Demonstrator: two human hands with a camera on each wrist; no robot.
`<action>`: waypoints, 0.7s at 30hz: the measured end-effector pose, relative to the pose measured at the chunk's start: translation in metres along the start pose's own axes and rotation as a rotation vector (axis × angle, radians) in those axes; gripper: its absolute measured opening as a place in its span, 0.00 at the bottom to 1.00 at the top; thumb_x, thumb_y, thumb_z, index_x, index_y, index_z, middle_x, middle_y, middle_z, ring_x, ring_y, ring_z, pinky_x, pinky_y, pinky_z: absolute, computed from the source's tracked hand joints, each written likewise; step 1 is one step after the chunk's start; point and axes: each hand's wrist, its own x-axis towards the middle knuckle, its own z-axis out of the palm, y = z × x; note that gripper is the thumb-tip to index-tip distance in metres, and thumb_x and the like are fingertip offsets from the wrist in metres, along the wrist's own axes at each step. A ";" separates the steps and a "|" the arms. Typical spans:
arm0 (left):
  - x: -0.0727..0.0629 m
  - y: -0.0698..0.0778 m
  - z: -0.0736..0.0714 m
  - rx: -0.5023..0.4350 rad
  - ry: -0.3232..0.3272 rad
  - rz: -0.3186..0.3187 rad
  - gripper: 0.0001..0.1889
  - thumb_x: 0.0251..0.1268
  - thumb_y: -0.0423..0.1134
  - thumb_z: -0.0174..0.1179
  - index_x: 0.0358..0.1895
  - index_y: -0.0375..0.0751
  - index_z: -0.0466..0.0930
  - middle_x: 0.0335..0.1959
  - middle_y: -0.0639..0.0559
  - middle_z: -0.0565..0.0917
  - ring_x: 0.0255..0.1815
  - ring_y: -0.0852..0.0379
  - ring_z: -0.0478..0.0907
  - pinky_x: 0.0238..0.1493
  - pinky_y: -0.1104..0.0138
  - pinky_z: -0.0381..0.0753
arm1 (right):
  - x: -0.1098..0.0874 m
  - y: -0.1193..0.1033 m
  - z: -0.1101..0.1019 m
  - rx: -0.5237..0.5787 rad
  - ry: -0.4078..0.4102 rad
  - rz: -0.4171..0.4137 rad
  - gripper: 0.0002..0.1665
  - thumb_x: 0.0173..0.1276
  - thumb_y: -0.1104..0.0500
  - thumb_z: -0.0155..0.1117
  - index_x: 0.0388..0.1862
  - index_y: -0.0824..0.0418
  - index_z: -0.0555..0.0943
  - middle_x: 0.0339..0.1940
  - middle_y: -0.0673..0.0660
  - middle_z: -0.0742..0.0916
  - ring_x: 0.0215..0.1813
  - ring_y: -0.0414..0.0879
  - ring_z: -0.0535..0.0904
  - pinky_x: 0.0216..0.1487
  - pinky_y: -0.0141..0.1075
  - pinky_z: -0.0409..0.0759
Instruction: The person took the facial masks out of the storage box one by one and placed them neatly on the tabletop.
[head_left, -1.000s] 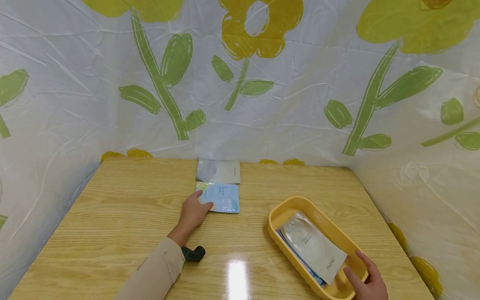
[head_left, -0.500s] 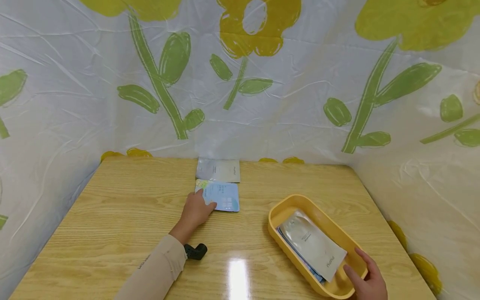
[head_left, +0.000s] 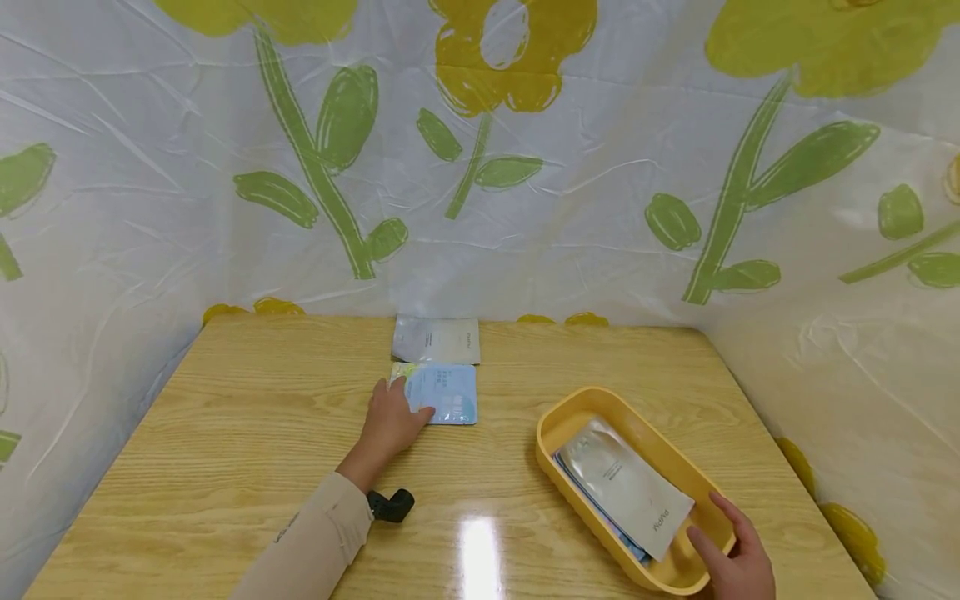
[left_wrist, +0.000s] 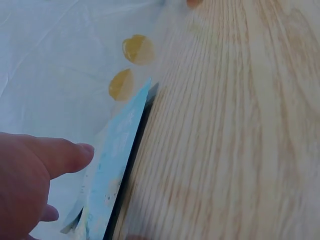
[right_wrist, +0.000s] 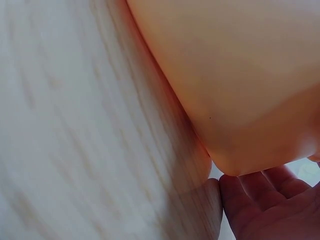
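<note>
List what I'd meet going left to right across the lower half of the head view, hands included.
Left sleeve → left hand → blue packet → yellow box → right hand.

A screened-off work area, room type unclear: flower-printed sheeting (head_left: 577, 225) encloses a wood-grain tabletop (head_left: 270, 400) on three sides.

On table (head_left: 262, 400): front packet (head_left: 453, 392) before rear packet (head_left: 442, 340); tray (head_left: 660, 446) to right, packet stack (head_left: 626, 492) inside.
</note>
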 end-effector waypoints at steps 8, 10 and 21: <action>-0.001 0.001 -0.005 -0.112 0.034 0.096 0.41 0.65 0.50 0.67 0.73 0.29 0.62 0.73 0.31 0.61 0.73 0.35 0.57 0.69 0.44 0.62 | 0.000 0.001 0.000 0.046 -0.012 -0.005 0.30 0.66 0.64 0.71 0.58 0.36 0.71 0.37 0.25 0.76 0.38 0.23 0.74 0.34 0.25 0.79; -0.001 0.003 -0.006 -0.156 0.035 0.130 0.41 0.65 0.49 0.67 0.74 0.31 0.62 0.73 0.34 0.62 0.73 0.37 0.59 0.69 0.46 0.62 | 0.001 0.001 0.000 0.045 -0.010 -0.003 0.31 0.66 0.64 0.71 0.58 0.35 0.72 0.38 0.24 0.76 0.38 0.23 0.74 0.34 0.25 0.79; -0.014 0.032 0.001 -0.323 -0.091 0.369 0.37 0.65 0.46 0.68 0.72 0.33 0.66 0.67 0.37 0.71 0.61 0.40 0.73 0.59 0.48 0.75 | 0.000 0.003 -0.001 0.118 -0.027 -0.056 0.32 0.65 0.69 0.69 0.56 0.35 0.73 0.37 0.27 0.78 0.38 0.23 0.76 0.33 0.25 0.80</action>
